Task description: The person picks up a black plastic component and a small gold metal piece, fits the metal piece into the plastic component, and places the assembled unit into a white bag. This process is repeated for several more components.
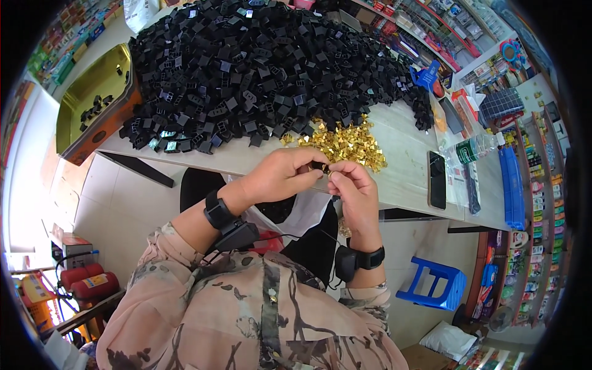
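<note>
Between thumb and fingers, my left hand (285, 176) pinches a small black plastic part (318, 166) at the table's near edge. My right hand (354, 190) meets it there, its thumb and forefinger closed on a small gold-coloured metal piece (330, 174) against the black part. How far the two pieces are joined is hidden by the fingers. Just beyond my hands lies a pile of gold metal pieces (351, 143). A large heap of black plastic parts (246, 74) covers the far side of the table.
An orange-and-gold tin box (98, 123) with a few black parts stands at the left. On the right of the table (407, 179) are a phone (437, 180) and a plastic bottle (478, 148). A white bag (305, 213) hangs below my hands; a blue stool (435, 283) stands on the floor.
</note>
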A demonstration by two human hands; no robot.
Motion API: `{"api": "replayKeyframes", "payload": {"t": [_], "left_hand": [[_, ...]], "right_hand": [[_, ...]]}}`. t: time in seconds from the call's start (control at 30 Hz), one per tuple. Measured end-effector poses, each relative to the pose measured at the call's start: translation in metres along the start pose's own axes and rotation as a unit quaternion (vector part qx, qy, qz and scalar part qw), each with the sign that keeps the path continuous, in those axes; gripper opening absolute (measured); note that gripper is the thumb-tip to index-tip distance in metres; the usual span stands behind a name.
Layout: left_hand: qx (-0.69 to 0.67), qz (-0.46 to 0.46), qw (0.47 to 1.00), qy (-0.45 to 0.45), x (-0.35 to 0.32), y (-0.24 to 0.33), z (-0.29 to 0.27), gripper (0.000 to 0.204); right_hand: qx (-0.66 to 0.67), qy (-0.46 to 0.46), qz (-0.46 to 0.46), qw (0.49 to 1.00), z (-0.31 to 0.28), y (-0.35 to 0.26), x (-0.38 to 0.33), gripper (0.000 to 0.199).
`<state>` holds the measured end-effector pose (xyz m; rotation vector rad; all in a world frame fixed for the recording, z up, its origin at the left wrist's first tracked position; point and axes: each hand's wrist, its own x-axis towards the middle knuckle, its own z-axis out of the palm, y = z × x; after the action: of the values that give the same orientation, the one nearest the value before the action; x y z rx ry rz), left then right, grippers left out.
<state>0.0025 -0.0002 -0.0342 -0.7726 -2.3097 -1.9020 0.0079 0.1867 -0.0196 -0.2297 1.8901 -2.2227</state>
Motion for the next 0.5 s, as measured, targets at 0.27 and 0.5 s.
{"api": "replayKeyframes", "payload": {"t": [0.27, 0.5], "left_hand": [[0.045, 0.052, 0.998, 0.008, 0.000, 0.000, 0.001, 0.022], [0.090, 0.103, 0.991, -0.003, 0.002, -0.009, 0.001, 0.025]], "right_hand": [[-0.078, 0.017, 0.005, 0.997, 0.001, -0.003, 0.001, 0.012], [-0.121, -0.019, 0.033, 0.992, -0.007, -0.002, 0.004, 0.014]]}}
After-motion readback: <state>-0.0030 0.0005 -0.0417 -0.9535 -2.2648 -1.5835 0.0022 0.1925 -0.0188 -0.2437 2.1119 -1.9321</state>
